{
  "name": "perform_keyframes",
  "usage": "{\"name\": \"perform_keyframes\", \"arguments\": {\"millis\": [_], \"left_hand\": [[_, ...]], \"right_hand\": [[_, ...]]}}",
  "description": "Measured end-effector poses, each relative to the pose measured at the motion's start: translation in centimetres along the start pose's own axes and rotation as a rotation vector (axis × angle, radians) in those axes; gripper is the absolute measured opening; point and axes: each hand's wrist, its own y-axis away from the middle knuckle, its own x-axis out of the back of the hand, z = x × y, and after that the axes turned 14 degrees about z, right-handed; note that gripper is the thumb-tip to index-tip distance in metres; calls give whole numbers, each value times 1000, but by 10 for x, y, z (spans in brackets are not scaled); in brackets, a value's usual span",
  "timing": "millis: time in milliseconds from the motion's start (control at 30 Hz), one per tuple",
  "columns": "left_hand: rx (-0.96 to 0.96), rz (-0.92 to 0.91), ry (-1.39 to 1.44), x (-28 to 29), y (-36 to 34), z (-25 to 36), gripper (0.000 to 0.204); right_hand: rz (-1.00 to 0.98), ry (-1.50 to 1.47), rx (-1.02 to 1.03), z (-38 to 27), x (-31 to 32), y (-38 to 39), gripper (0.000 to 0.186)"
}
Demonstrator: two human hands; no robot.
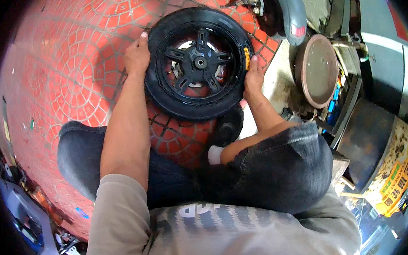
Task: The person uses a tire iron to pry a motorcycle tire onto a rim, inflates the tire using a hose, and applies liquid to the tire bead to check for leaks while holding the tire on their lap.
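Note:
A black scooter wheel (184, 104) with its tyre on a spoked black rim is in front of me, its face turned up toward me. My left hand (137, 55) grips the tyre's left side, thumb on top and the other fingers out of sight beneath or behind it. On the opposite side my right hand (253, 77) holds the tyre's edge beside a small yellow label (247, 58), thumb upward, its fingers mostly hidden. Through the rim a metal disc shows below the spokes. Whether the wheel touches the floor is unclear.
Red patterned paving (82, 81) spreads beneath. At the upper right stands a scooter's grey mudguard (292, 12). A round brown basin (316, 71) of murky water is right of me, near tools and a stained drum (378, 149). Vehicle parts (37, 222) lie lower left.

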Motion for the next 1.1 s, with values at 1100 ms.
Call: {"name": "perform_keyframes", "arguments": {"millis": [1100], "left_hand": [[-36, 28, -48, 4, -4, 7, 67]], "right_hand": [[133, 348, 213, -2, 4, -3, 76]]}}
